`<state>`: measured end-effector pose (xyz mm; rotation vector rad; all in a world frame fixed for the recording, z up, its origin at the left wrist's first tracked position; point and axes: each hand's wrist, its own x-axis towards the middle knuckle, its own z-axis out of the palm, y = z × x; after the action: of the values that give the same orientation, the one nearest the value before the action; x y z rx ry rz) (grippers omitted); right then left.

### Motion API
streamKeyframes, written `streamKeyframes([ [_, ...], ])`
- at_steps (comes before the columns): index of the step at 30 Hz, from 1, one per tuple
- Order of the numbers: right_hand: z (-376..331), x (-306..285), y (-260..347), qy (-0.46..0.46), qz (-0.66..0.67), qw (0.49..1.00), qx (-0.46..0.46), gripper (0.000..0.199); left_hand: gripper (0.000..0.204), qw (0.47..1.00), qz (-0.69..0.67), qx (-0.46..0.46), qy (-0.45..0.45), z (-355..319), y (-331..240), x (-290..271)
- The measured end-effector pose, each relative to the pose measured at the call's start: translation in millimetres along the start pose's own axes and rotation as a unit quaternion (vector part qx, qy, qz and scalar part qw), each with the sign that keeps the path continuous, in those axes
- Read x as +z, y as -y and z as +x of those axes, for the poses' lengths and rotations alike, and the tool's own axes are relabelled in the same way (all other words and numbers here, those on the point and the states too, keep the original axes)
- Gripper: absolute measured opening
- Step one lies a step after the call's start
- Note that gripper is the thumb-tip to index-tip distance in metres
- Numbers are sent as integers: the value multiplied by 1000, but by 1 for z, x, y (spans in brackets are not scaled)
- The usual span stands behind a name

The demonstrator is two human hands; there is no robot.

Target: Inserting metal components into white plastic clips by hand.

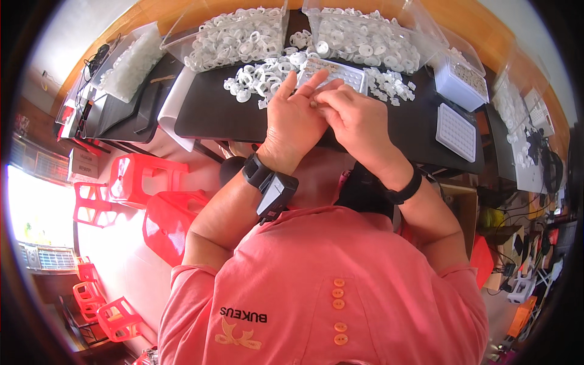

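Above the near edge of the black table, the left hand is raised with its fingers loosely extended, and the right hand is pressed against it. A small part is pinched between the fingertips of both hands, just before a white grid tray and loose white plastic rings. Farther right, a second white tray is laid flat.

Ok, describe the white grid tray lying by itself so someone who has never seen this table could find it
Start at the long black table and go to its right end, past both hands. There a square white plastic grid tray lies flat on bare black surface. Unlike the grid tray by the fingertips, no loose white plastic rings surround it.
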<state>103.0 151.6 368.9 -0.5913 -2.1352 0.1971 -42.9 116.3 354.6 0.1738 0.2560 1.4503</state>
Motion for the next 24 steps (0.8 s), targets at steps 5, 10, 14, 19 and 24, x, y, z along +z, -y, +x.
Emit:
streamKeyframes([
  [5, 7, 11, -10, 53, -20, 998, 12, 16, 69, 998, 53, 30, 16, 0, -2, 4],
  [10, 6, 21, -4, 89, -73, 992, 46, 12, 69, 998, 52, 30, 13, -5, 2, 7],
  [14, 4, 30, -1, 75, -103, 991, 30, 14, 70, 995, 82, 47, -3, -3, 3, 6],
  [19, 0, 18, -19, 39, -37, 994, 92, 8, 56, 959, 232, 137, -85, -9, -2, -13],
  [24, -8, -9, -55, 13, -75, 987, 141, 6, 35, 841, 410, 290, -204, -4, -11, -17],
])
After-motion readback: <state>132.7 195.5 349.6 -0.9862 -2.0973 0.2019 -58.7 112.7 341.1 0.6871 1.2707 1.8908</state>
